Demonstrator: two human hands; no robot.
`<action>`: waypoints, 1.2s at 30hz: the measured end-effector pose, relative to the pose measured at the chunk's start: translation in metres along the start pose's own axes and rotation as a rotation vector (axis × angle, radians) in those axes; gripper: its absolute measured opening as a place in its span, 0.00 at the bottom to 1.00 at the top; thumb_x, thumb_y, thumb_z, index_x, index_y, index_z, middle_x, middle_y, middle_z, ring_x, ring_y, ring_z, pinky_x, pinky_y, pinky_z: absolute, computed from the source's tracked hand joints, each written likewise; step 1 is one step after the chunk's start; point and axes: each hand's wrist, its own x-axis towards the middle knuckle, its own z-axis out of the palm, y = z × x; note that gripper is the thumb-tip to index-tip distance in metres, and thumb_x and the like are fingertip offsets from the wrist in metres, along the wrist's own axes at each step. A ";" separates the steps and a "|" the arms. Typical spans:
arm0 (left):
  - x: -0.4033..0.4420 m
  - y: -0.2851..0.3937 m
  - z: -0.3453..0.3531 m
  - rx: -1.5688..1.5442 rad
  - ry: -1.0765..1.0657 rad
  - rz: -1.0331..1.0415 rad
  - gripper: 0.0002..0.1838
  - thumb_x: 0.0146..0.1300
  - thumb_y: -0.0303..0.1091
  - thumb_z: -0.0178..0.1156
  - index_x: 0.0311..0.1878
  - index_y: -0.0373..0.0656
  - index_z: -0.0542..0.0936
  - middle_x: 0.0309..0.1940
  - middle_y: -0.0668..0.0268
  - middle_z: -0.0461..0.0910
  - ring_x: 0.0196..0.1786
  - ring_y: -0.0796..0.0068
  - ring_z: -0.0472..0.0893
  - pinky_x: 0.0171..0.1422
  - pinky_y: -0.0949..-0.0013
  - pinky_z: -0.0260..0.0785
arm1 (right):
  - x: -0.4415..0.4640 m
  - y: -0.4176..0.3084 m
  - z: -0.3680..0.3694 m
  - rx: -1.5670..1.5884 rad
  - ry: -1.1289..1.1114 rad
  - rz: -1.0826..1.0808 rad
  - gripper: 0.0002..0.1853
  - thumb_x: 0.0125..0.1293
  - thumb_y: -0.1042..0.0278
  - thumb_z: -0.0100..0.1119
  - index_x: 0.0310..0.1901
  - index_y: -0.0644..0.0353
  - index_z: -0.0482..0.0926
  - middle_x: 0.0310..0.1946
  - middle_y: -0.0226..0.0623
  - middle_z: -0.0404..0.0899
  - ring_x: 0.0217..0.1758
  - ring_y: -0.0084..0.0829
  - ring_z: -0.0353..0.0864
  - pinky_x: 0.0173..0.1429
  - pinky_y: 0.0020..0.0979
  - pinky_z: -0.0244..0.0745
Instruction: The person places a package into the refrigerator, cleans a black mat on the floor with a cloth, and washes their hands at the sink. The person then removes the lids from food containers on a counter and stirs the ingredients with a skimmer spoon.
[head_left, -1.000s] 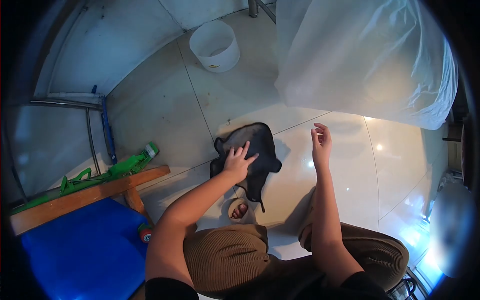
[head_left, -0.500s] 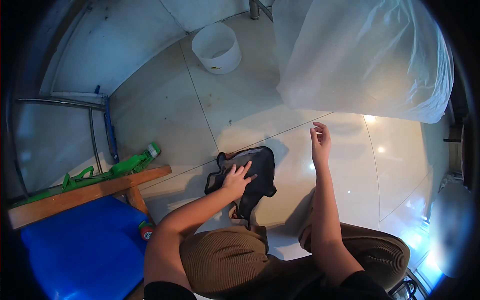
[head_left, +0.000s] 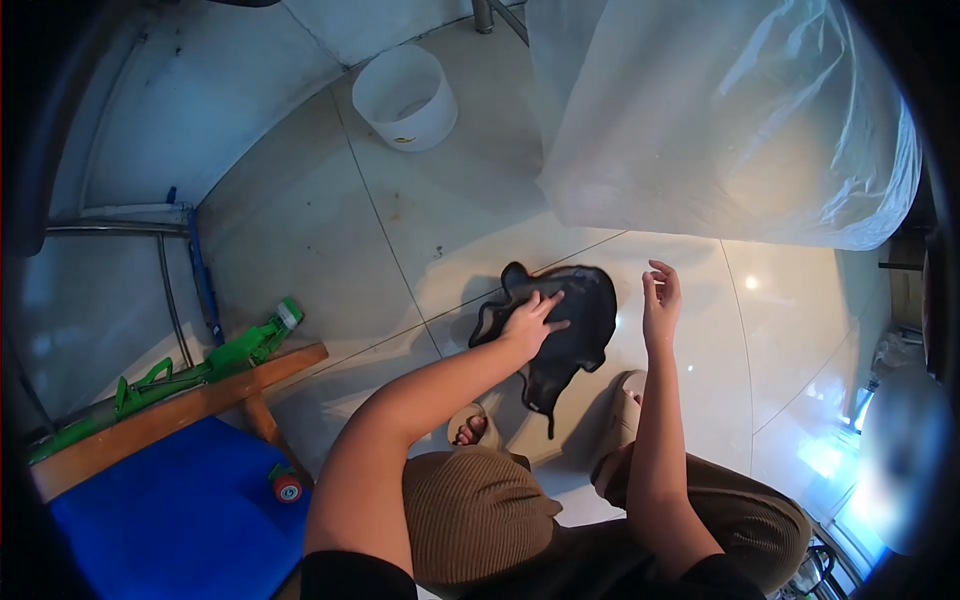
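A crumpled, shiny black cloth with a wavy edge lies on the tiled floor in front of my feet. My left hand rests on its upper left part, palm down with the fingers spread. From here I cannot tell exactly what kind of cloth it is. To the right of it, my right hand is held up above the floor. Its fingers are slightly bent and apart, with nothing in them.
A white round bucket stands at the back. A large translucent plastic bag fills the upper right. On the left are a wooden-edged stool with a blue seat, a green plastic toy-like object and a small red-and-green item.
My left hand and the black cloth have moved right and slightly away from me, and the cloth is spread wider. My right hand stays raised. The view has shifted a little.
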 end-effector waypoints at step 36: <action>-0.119 -0.046 0.018 -0.173 0.028 -0.746 0.35 0.49 0.35 0.50 0.61 0.72 0.51 0.64 0.61 0.46 0.53 0.63 0.61 0.57 0.49 0.45 | -0.062 -0.006 -0.023 0.080 -0.055 -0.043 0.10 0.57 0.67 0.51 0.41 0.59 0.71 0.26 0.30 0.69 0.26 0.19 0.65 0.31 0.21 0.63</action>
